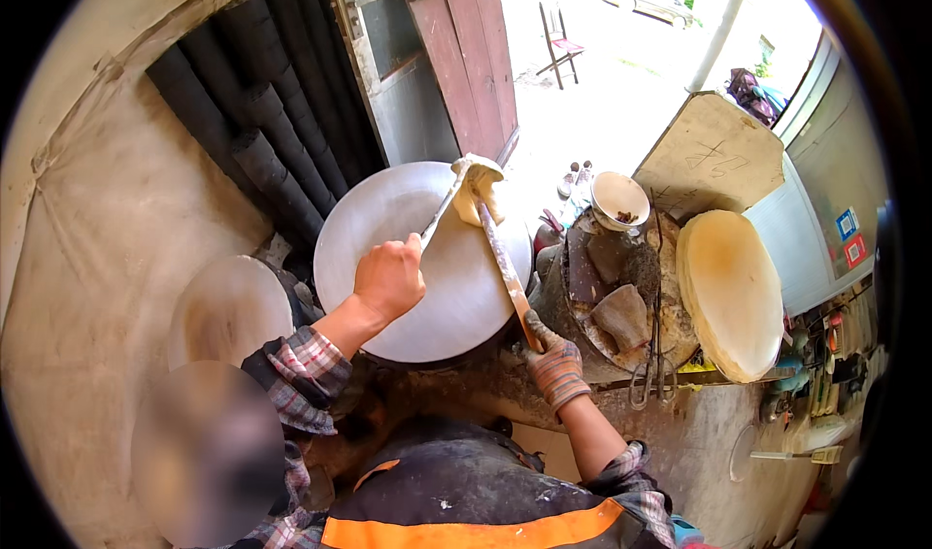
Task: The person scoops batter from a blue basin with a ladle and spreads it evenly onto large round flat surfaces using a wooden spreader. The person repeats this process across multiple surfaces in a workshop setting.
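My left hand (391,278), bare, is closed around the lower end of a thin, batter-smeared stick (443,214) whose top reaches a lump of pale dough or batter (478,188). In my right hand (553,367), which wears a striped, soiled work glove, is the handle of a wooden paddle (502,261). The paddle's head lies under or within the lump, partly hidden by it. Both tools are over the far right part of a large round metal griddle (422,294), and the lump is near its far rim.
Right of the griddle stands a drum-like stove (593,352) bearing stones, a bowl (620,199) and metal tongs (657,309). A stack of round flatbreads (728,294) leans beyond it. Left are a round lid (231,312) and stacked black briquettes (273,174). A blurred patch covers the lower left.
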### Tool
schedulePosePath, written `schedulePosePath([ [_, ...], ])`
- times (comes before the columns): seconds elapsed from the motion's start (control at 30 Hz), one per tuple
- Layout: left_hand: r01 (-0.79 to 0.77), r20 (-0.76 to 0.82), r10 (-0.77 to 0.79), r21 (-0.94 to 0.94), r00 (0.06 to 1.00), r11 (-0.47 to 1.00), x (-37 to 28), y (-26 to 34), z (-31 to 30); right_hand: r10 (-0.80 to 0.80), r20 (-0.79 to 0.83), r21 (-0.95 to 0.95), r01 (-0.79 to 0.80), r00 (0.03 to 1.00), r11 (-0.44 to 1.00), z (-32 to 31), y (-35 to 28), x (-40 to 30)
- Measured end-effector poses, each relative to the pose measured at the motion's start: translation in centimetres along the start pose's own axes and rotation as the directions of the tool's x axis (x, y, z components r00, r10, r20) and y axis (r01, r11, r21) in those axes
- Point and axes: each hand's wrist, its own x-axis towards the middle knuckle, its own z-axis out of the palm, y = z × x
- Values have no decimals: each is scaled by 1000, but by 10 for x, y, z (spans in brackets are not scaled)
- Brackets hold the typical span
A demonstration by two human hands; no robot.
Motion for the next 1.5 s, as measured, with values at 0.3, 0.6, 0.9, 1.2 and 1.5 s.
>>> schedulePosePath([
  [0.3, -54, -196, 138, 383, 971, 922, 16, -97, -51, 46, -102, 703, 39, 994, 710, 27, -21, -45],
  [0.6, 240, 162, -177, -683, 971, 690, -20, -121, -54, 209, -41, 835, -81, 977, 544, 48, -38, -15],
  [0.9, 435, 448, -164, -894, 879, -110, -65, -134, -96, 29, -130, 682, 68, 991, 729, 32, -55, 14],
  [1.2, 389, 431, -206, -896, 878, -214, -82, -120, -100, 45, 18, 632, -46, 999, 774, 10, -56, 37],
  [1.5, 415, 457, -285, -888, 842, -198, -78, -102, -112, -84, -19, 443, 83, 996, 893, 16, -52, 51],
])
